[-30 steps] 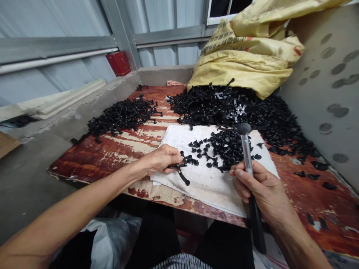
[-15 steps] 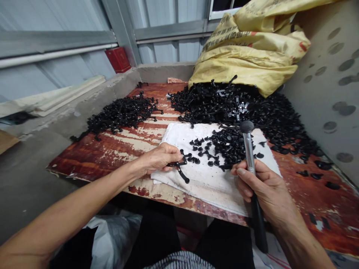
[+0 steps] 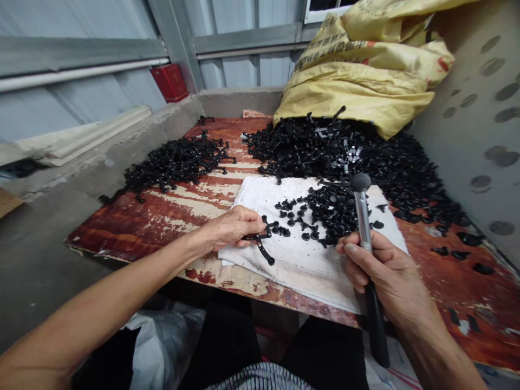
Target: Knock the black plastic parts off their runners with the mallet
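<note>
My left hand is closed on a black plastic sprue frame, pressing it onto a white cloth. My right hand grips a small hammer by its handle, head up and tilted over the cloth. A heap of small loose black parts lies on the cloth just under the hammer head, right of my left hand.
A worn red board carries a big pile of black parts at the back and a smaller pile of frames at left. Yellow sacks lean at the back right. A grey wall closes the right side.
The view has drifted slightly; both hands keep their grips and places, the hammer staying raised over the loose parts.
</note>
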Motion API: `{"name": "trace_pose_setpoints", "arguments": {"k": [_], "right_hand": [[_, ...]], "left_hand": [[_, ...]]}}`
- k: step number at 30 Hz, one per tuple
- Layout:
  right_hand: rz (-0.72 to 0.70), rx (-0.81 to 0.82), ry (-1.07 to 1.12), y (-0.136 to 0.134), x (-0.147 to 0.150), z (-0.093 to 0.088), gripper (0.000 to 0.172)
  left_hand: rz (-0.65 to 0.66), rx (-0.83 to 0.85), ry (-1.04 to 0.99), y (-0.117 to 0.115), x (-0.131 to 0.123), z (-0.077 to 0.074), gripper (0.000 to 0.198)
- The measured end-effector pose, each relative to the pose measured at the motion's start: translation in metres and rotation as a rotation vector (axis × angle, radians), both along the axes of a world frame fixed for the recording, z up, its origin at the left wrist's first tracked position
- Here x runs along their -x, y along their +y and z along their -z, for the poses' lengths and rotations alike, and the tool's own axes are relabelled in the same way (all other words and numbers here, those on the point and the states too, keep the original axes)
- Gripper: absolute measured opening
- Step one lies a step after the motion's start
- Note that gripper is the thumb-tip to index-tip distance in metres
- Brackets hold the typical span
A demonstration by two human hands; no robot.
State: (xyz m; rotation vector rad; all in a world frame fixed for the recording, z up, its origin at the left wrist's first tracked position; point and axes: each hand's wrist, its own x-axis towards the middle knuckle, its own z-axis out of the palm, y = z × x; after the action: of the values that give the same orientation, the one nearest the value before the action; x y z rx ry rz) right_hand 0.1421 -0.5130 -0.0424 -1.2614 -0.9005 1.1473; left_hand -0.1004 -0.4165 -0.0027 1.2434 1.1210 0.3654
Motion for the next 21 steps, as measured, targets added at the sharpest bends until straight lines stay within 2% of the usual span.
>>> {"name": "trace_pose_setpoints", "arguments": {"k": [8, 21], "right_hand": [[0.015, -0.005, 0.019, 0.0005, 0.0005, -0.0002, 0.034], [0.019, 0.001, 0.04, -0.0003, 0.0001, 0.0001, 0.035]], "left_hand": [[-0.031, 0.008, 0.051, -0.0022, -0.006, -0.0073, 0.026], [-0.031, 0.036, 0.006, -0.0008, -0.003, -0.0025, 0.028]]}}
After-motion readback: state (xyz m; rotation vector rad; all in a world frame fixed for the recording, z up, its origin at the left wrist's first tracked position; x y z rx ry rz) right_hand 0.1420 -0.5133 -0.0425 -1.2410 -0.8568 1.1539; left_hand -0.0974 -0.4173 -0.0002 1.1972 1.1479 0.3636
